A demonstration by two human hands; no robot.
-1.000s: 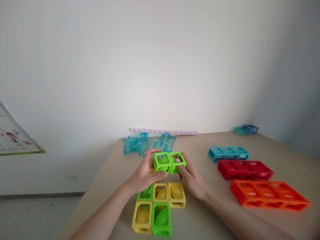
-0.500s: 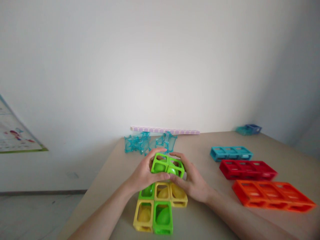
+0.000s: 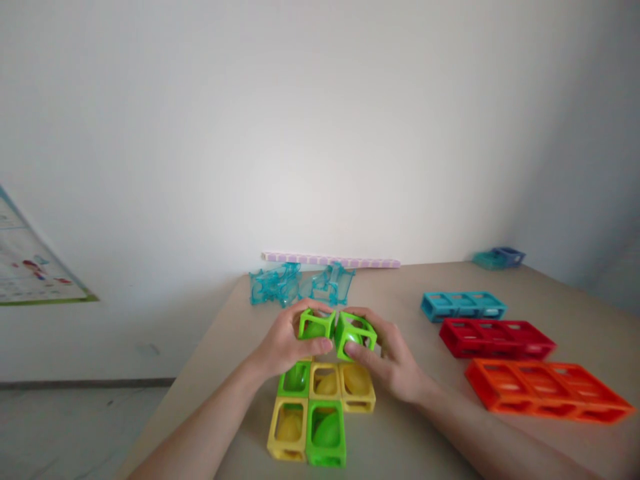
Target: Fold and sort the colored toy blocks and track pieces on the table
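Note:
Above the table's near middle, my left hand (image 3: 284, 343) grips a light green open-frame cube (image 3: 316, 325). My right hand (image 3: 387, 357) grips a second green cube (image 3: 356, 335) just to its right. The two cubes are tilted apart, with a narrow gap between them. Directly below my hands, a flat cluster of yellow and green cubes (image 3: 320, 410) lies on the table, each with a rounded piece inside.
Along the beige table (image 3: 430, 433), to the right, lie a teal frame row (image 3: 463, 305), a red frame row (image 3: 497, 338) and an orange frame row (image 3: 547, 390). Clear blue pieces (image 3: 300, 285) and a lilac strip (image 3: 330, 261) sit by the wall. A poster (image 3: 30, 267) hangs at left.
The two green cubes were joined side by side; they have since rotated and split apart, one in each hand. Both hands dropped slightly toward the cluster.

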